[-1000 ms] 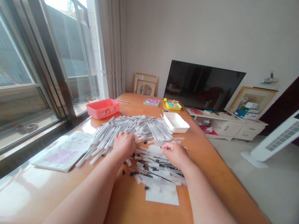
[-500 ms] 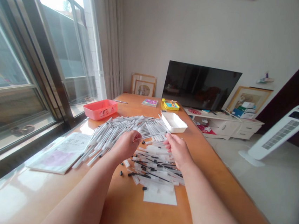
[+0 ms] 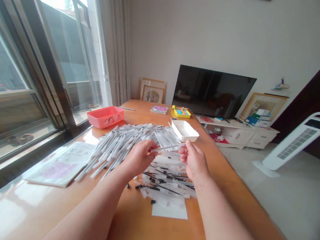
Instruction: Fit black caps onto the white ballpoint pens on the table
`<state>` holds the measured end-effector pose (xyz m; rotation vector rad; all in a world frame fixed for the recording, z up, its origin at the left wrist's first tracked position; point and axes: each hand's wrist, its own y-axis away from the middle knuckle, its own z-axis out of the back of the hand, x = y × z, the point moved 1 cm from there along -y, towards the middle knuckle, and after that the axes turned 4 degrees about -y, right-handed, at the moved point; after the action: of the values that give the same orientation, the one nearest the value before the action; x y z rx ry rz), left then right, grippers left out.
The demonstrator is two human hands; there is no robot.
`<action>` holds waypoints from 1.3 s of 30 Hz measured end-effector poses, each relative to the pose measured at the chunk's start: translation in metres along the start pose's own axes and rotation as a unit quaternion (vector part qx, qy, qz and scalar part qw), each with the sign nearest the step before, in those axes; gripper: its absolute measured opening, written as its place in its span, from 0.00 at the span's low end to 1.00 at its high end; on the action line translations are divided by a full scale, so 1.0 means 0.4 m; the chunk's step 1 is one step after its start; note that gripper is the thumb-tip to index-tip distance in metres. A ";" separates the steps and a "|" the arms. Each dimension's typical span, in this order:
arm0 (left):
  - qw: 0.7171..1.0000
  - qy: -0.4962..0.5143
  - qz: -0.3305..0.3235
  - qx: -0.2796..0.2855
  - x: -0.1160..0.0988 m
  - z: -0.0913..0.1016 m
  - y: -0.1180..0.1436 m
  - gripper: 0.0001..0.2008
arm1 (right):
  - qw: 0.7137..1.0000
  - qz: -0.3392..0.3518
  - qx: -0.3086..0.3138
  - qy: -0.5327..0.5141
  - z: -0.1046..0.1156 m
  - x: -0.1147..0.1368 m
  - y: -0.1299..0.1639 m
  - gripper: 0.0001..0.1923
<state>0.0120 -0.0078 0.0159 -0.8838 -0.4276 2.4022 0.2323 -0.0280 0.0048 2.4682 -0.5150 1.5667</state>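
Note:
My left hand [image 3: 138, 156] pinches one end of a thin white pen barrel [image 3: 166, 148] and my right hand [image 3: 195, 162] pinches the other end, holding it level above the table. Beneath the hands lies a heap of pen parts [image 3: 167, 181]: black refills, small black caps and clear sleeves on a white sheet [image 3: 169, 211]. A large spread of white pen barrels [image 3: 124, 141] lies further back and to the left on the wooden table [image 3: 143, 231].
A pink tray [image 3: 105, 116] sits at the table's left rear, a white tray [image 3: 184, 130] at the right rear. A printed booklet [image 3: 62, 163] lies left by the window. Books [image 3: 158, 109] and a yellow box [image 3: 181, 112] are at the far end. A TV [image 3: 212, 92] and tower fan [image 3: 296, 142] stand beyond.
Both hands rose from the pile. A second ago they rested flat on the parts; now they hold one white barrel between them, lifted and drawn slightly toward me.

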 end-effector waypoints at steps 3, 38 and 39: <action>1.000 0.000 -0.021 -0.010 -0.019 -0.009 0.003 0.05 | 0.994 -0.052 0.053 -0.080 -0.024 0.010 0.027 0.21; 0.997 0.070 0.020 0.006 -0.076 -0.033 0.010 0.14 | 0.998 -0.007 0.042 -0.041 -0.046 0.007 0.042 0.19; 0.999 0.032 -0.003 -0.003 -0.078 -0.034 0.009 0.12 | 0.998 -0.012 0.044 -0.046 -0.048 0.007 0.042 0.19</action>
<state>0.0395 -0.0276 0.0198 -0.9580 -0.4134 2.3607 0.2108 -0.0380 0.0148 2.6121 -0.4356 1.5041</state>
